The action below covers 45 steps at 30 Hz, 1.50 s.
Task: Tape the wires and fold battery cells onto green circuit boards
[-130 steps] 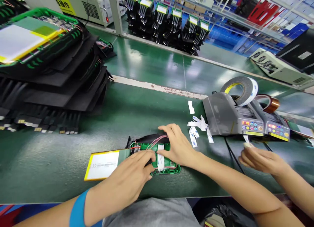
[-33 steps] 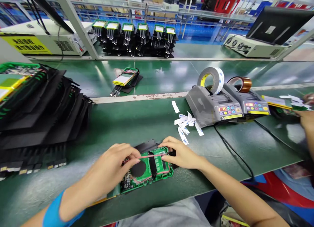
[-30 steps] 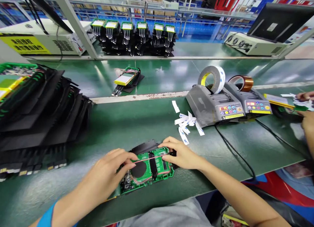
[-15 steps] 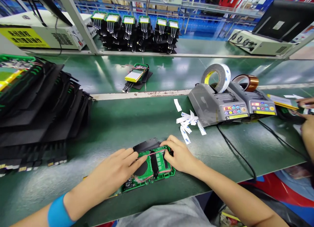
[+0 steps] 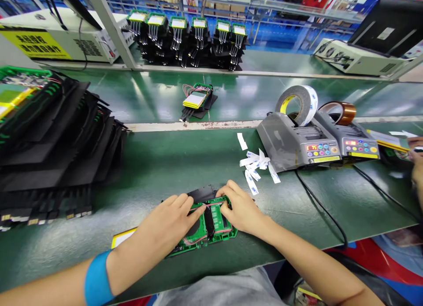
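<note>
A green circuit tray [image 5: 216,218] with pink wires and a black strip across it lies near the table's front edge. My left hand [image 5: 168,220], with a blue band on the wrist, covers its left part; the thumb and fingertips press on its upper edge near the wire. My right hand [image 5: 243,209] grips its right end, thumb inside and fingers over the far edge. Behind the tray is a black panel [image 5: 202,193]. A yellow-edged white pack [image 5: 124,237] shows partly from under my left forearm.
Black panels with green trays [image 5: 49,143] are piled at the left. White adhesive strips [image 5: 253,163] lie before a grey tape dispenser [image 5: 287,143]. Another unit [image 5: 197,99] sits further back. A person's hand [image 5: 417,160] is at the far right.
My left hand has slid slightly right along the tray, and the yellow-edged pack beside it shows more. The unit further back has shifted right, its pink wires now looping out. My right hand keeps its hold.
</note>
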### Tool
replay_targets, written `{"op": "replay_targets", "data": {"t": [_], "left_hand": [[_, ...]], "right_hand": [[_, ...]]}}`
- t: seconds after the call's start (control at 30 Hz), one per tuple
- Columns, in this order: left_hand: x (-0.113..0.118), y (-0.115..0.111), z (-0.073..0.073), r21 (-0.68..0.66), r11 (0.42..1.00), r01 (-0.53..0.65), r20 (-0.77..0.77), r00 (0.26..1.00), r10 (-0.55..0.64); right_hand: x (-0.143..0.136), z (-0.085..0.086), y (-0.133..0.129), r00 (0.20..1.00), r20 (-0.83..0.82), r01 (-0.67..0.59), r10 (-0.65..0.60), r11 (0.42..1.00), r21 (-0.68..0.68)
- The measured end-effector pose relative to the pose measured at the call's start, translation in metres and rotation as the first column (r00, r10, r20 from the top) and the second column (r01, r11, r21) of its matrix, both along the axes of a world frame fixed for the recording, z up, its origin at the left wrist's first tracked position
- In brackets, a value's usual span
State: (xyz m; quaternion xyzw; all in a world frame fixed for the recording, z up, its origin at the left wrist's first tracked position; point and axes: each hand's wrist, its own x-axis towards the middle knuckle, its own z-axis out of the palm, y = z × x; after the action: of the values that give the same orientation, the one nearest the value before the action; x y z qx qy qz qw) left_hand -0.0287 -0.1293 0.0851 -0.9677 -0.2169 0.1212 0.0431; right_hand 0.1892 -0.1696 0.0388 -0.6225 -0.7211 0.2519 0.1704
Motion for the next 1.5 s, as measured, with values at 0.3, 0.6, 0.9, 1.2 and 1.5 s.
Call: {"op": "replay_targets", "data": {"t": [0.3, 0.6, 0.9, 1.2, 1.5], "left_hand": [[0.0, -0.001, -0.008, 0.035, 0.999, -0.028, -0.042, 0.999, 0.03], [0.006, 0.001, -0.004, -0.005, 0.996, -0.093, -0.029, 0.995, 0.093], [0.004, -0.013, -0.007, 0.045, 0.994, -0.099, 0.072, 0.993, 0.096], [-0.006, -0.013, -0.015, -0.08, 0.988, -0.132, 0.183, 0.972, 0.144], [-0.007, -0.015, -0.015, -0.113, 0.98, -0.161, 0.196, 0.964, 0.181]], "right_hand": [[0.002, -0.001, 0.002, 0.998, 0.056, -0.007, 0.007, 1.0, 0.0], [0.004, -0.001, 0.001, 0.999, 0.053, 0.003, -0.005, 1.0, 0.02], [0.007, 0.023, -0.006, 0.975, 0.072, -0.221, 0.21, 0.942, 0.251], [0.007, 0.022, -0.017, 0.883, 0.259, -0.445, 0.391, 0.872, 0.203], [0.006, 0.022, -0.01, 0.864, 0.283, -0.473, 0.417, 0.865, 0.168]]}}
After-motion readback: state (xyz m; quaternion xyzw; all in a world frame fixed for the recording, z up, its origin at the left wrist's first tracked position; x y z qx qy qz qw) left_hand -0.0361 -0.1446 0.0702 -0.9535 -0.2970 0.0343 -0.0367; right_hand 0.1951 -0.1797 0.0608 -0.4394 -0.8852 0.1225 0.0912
